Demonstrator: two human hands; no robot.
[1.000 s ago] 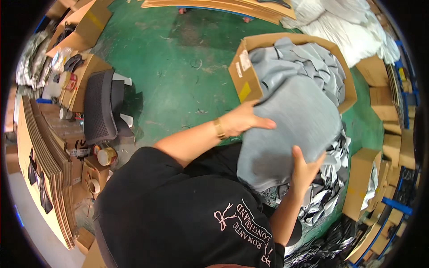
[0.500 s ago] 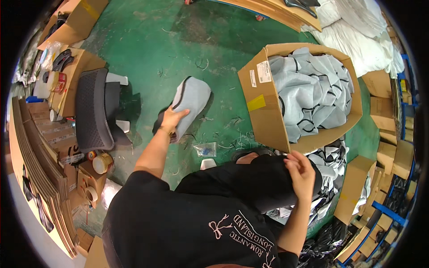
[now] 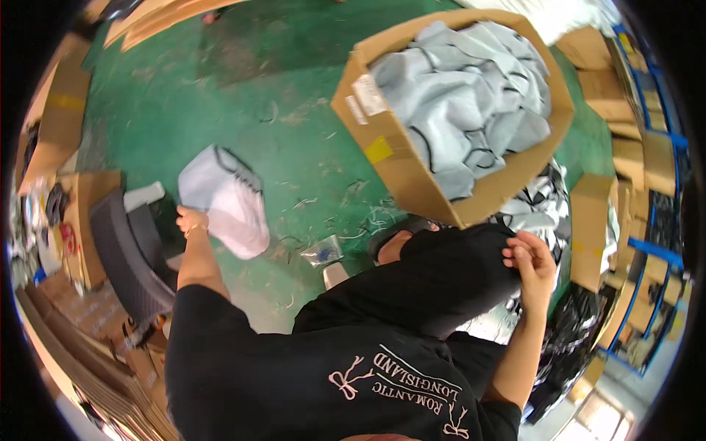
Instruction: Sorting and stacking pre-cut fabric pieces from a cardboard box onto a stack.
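My left hand [image 3: 190, 220] is stretched out to the left and grips a folded light grey garment [image 3: 226, 197] held over the green floor. My right hand [image 3: 531, 262] rests on my black-trousered knee [image 3: 448, 272], fingers bent, with nothing visibly in it. A large open cardboard box [image 3: 401, 165] filled with light grey garments [image 3: 467, 103] with dark trim stands in front of me, to the right of the held garment.
A dark woven chair [image 3: 129, 257] stands at my left. Flat cardboard sheets [image 3: 66, 345] lean at the lower left. Small cardboard boxes [image 3: 592, 228] and shiny plastic bags [image 3: 540, 213] crowd the right. A small clear bag [image 3: 323, 251] lies on the floor.
The grey garment has left the box area and travelled left in my left hand. My right hand has dropped onto my knee and stayed there.
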